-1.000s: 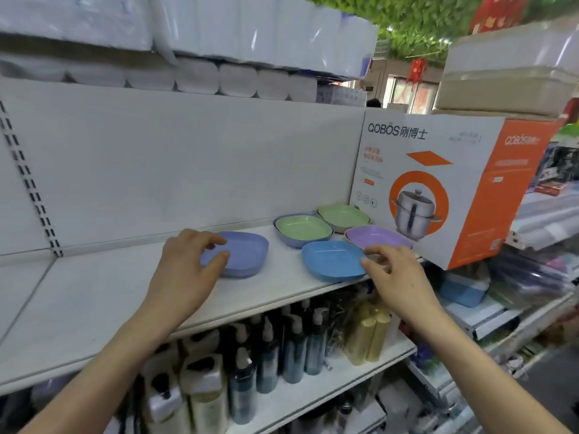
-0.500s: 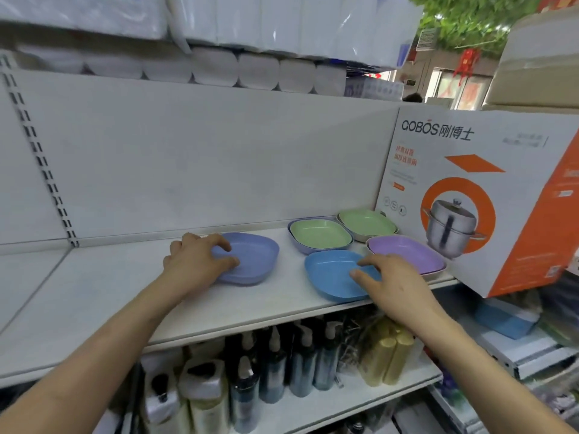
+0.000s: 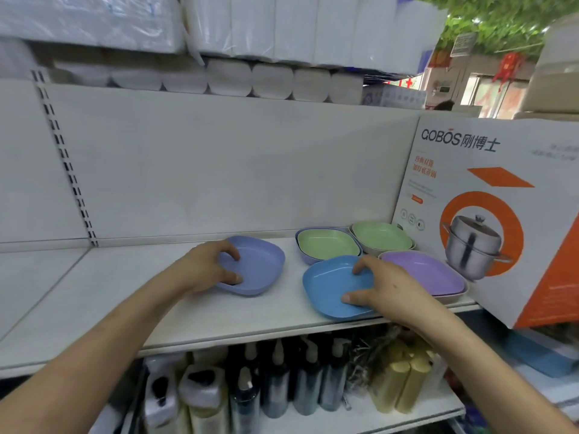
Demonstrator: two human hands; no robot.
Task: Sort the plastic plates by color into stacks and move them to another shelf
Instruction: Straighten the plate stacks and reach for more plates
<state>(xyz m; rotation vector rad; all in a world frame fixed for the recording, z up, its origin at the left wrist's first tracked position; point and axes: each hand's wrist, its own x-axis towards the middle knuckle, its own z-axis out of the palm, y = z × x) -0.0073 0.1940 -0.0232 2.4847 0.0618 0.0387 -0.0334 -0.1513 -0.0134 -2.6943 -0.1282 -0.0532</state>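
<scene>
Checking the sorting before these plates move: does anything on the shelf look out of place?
Yes. The left green plate sits nested in a bluish-purple plate, so that stack mixes colours. The right green plate, beside the box, likewise rests in a beige plate. Nothing looks spilled or broken.

Head view, forward-down, near shelf (image 3: 94, 296)
</scene>
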